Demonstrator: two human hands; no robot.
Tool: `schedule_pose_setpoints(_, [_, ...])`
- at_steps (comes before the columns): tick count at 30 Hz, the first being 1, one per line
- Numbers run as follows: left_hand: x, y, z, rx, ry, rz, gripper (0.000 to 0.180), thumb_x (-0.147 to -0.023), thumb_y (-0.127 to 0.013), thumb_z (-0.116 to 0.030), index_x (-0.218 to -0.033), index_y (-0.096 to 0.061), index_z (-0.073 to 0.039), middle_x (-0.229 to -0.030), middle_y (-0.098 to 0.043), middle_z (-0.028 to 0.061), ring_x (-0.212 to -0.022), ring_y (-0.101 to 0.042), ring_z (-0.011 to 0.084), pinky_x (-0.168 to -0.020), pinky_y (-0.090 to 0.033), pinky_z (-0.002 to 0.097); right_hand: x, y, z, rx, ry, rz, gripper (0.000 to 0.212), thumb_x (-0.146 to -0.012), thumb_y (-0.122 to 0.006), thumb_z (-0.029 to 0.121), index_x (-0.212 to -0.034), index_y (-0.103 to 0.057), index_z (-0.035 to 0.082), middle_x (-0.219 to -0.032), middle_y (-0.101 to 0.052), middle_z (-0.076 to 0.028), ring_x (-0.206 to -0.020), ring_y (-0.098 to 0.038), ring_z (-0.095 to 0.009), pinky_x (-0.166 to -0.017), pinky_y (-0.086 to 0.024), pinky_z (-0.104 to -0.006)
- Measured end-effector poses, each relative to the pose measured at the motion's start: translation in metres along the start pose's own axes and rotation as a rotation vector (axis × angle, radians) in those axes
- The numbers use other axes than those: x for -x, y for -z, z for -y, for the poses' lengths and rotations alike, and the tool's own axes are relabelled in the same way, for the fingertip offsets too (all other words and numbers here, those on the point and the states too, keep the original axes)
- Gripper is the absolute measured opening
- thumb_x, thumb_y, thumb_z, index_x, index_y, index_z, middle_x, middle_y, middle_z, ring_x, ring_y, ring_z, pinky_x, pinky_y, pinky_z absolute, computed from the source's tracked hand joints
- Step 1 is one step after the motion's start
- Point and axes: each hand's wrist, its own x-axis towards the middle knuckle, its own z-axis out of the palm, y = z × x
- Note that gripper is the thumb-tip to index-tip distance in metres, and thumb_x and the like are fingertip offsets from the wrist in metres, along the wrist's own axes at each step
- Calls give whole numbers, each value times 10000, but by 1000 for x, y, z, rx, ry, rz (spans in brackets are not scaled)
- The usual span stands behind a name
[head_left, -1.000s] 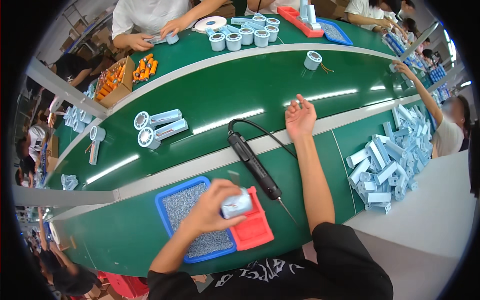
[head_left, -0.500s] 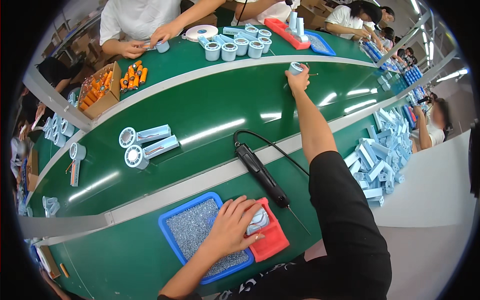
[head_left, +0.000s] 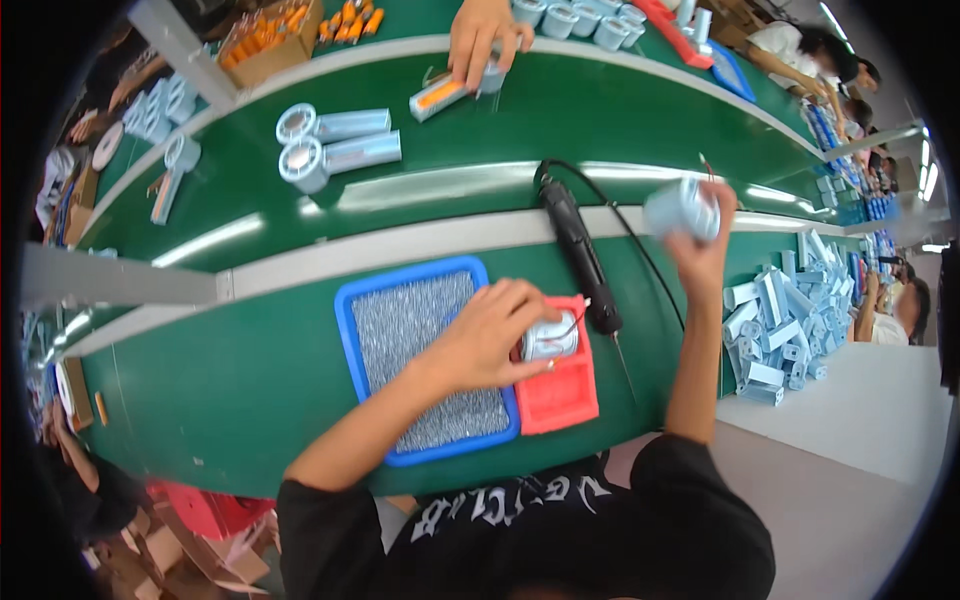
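Note:
My left hand (head_left: 488,338) rests at the red fixture (head_left: 558,398), its thumb and fingers around a light-blue housing (head_left: 552,338) seated in the upper compartment. Thin wires show on that housing; its far side is partly under my fingers. Up off the bench to the right, my right hand (head_left: 708,240) is closed on a round light-blue fan housing (head_left: 680,210), blurred by motion, with a wire end sticking up. Between the hands lies a black electric screwdriver (head_left: 580,255) with a long thin bit, its cord curving to the right.
A blue tray of small screws (head_left: 415,330) sits left of the fixture. Two light-blue fan bodies (head_left: 340,155) lie on the green belt. Another person's hand (head_left: 485,40) holds a part with an orange battery (head_left: 440,93). Light-blue handles (head_left: 785,320) are heaped at right.
My right hand has come back from the far side of the belt toward me with the round housing. My left hand stays at the fixture. Another person's hand now reaches over the belt.

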Motion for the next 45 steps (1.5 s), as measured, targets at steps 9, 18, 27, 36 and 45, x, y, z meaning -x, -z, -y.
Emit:
schedule_pose_setpoints(9, [0, 6, 6, 74, 28, 15, 445, -767, -767, -307, -1117, -602, -88, -1112, -517, 91, -996, -514, 267, -868, -434, 367, 123, -50, 75, 507, 172, 751, 459, -729, -806, 230, -1148, -651, 126, -1147, -605, -71, -1038, -550, -266, -869, -496, -339])
schedule_pose_setpoints(18, [-2, 1, -8, 71, 56, -54, 397, -775, -733, -247, -1126, -623, -96, -1030, -512, 75, -947, -503, 250, -830, -435, 354, 144, -57, 76, 776, 154, 752, 526, -795, -744, 332, -1262, -608, 134, -1279, -559, -54, -1101, -568, -274, -923, -503, -362])
schedule_pose_setpoints(27, [-1, 11, -19, 187, 99, 40, 258, -781, -723, -107, -1036, -716, -75, -1151, -551, 77, -1105, -509, 256, -907, -445, 347, 81, 56, 85, 914, -23, 129, 394, -802, -623, -33, -1174, -655, 94, -1149, -679, -58, -943, -646, -234, -810, -506, -318])
schedule_pose_setpoints(36, [-10, 2, -22, 415, 104, -58, 171, -798, -683, 18, -946, -746, -41, -1018, -701, 77, -982, -606, 237, -857, -488, 343, 43, 261, -66, 1747, -847, -143, 648, -766, -555, 25, -1364, -514, 271, -1361, -553, -69, -1170, -545, -403, -960, -488, -482])
schedule_pose_setpoints(45, [-7, -2, -20, 408, 111, -104, 162, -814, -687, 0, -960, -745, -41, -975, -718, 77, -945, -634, 216, -797, -491, 316, 11, 208, -41, 1456, -874, 383, 740, -691, -583, 33, -1383, -487, 276, -1255, -623, -110, -1064, -605, -371, -924, -510, -436])
